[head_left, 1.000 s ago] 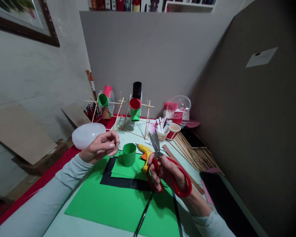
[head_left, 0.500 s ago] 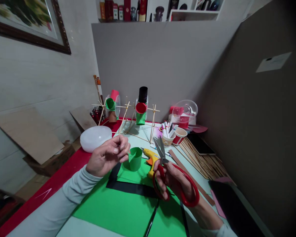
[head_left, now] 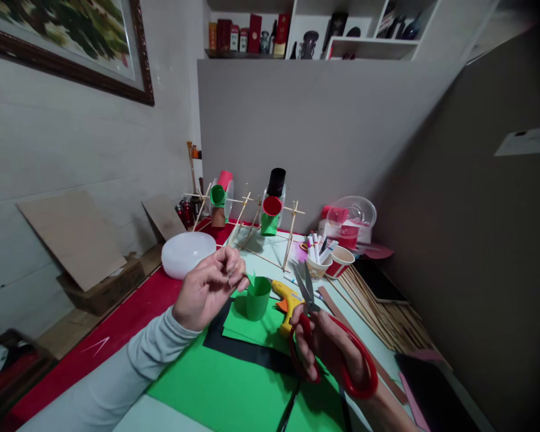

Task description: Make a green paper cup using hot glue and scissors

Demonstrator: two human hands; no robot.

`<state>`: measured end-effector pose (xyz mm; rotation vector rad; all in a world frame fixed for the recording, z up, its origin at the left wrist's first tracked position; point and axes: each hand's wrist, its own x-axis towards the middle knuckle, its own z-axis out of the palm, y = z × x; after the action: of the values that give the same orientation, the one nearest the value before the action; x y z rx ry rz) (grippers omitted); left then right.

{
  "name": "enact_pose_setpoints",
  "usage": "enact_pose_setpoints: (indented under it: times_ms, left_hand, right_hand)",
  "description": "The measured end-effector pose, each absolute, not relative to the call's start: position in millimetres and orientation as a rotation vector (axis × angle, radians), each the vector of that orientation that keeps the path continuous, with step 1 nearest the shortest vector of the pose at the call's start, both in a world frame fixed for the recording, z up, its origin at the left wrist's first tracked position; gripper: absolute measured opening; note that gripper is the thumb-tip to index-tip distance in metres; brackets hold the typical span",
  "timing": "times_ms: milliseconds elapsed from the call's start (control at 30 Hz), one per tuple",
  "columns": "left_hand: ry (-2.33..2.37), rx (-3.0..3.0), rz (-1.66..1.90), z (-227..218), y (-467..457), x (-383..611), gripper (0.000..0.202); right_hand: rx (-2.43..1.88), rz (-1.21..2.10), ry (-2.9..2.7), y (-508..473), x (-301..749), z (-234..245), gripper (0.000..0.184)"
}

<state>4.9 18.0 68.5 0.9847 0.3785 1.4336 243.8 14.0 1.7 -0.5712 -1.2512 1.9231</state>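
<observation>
My right hand (head_left: 326,345) is wrapped around the red handles of a pair of scissors (head_left: 306,288), whose blades point up and stand slightly apart. My left hand (head_left: 213,285) is raised, thumb and fingers pinched together; what they hold, if anything, is hard to make out. A small pointed bit of green shows at its fingertips, in front of a green paper cylinder (head_left: 258,299). That cylinder stands upright on green sheets (head_left: 243,330) over a black sheet (head_left: 270,358). Just left of the scissors lies a yellow glue gun (head_left: 289,303).
Two stick frames carrying wheels with coloured paper tubes (head_left: 272,207) stand at the back. A white bowl (head_left: 186,255) is at left. Markers in a cup (head_left: 318,264), a red-and-white paper cup (head_left: 341,261) and wooden sticks (head_left: 382,312) lie to the right. A grey panel (head_left: 324,138) rises behind.
The whole scene has shifted right and slightly down as the head view turned left and up. Both hands keep nearly the same pose, and the scissors' blades remain apart.
</observation>
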Motion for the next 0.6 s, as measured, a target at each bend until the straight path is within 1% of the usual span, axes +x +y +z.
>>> enact_pose_setpoints:
  times_ms: [367, 533, 567, 600]
  left_hand:
    - [0.353, 0.998, 1.482, 72.5, 21.2, -3.4, 0.018]
    - [0.334, 1.011, 1.427, 73.6, 23.5, -11.7, 0.003]
    - [0.33, 1.014, 1.435, 73.4, 24.0, -13.1, 0.001]
    - [0.326, 1.019, 1.449, 73.2, 24.4, -14.5, 0.003]
  right_hand:
    - [-0.584, 1.904, -1.264, 12.5, 241.9, -1.0, 0.051]
    - [-0.581, 1.915, -1.252, 10.8, 241.4, -0.8, 0.05]
    - [-0.57, 1.92, -1.246, 10.8, 241.2, -0.9, 0.05]
    - [-0.56, 1.928, -1.244, 11.1, 241.1, -0.9, 0.049]
